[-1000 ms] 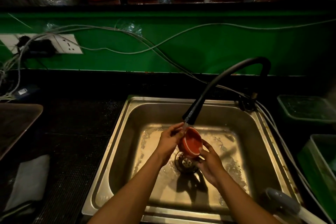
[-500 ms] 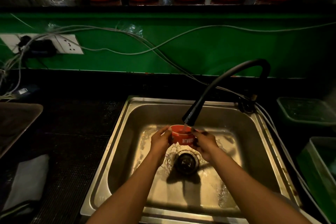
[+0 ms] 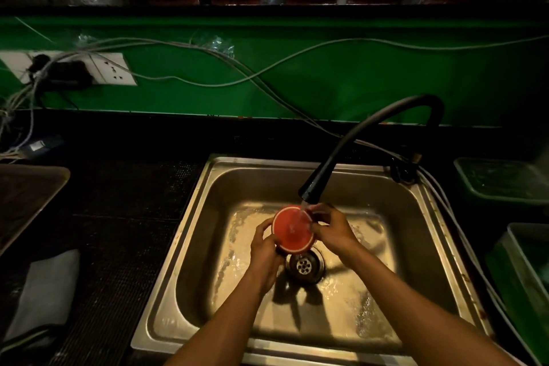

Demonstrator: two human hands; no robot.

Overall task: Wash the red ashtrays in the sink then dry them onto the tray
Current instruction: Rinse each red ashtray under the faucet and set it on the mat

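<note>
Upright half a second ago, the red ashtray [image 3: 292, 229] is now tipped with its flat underside toward the camera under the faucet [image 3: 312, 187] stream above the sink [image 3: 208, 217] drain, left hand [image 3: 264, 252] fingers and right hand [image 3: 332, 229] fingers curled around its rim, while five ashtrays on the shelf [image 3: 267, 6] read "SINGARAJA", "RAJA" and "RIMBA".

head cam | faces forward-down | close over sink [image 3: 190, 246] | wall shelf [image 3: 267, 7] at top

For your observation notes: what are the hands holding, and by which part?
Both hands, left and right, grip one red ashtray by opposite sides of its rim, under the faucet.
</note>
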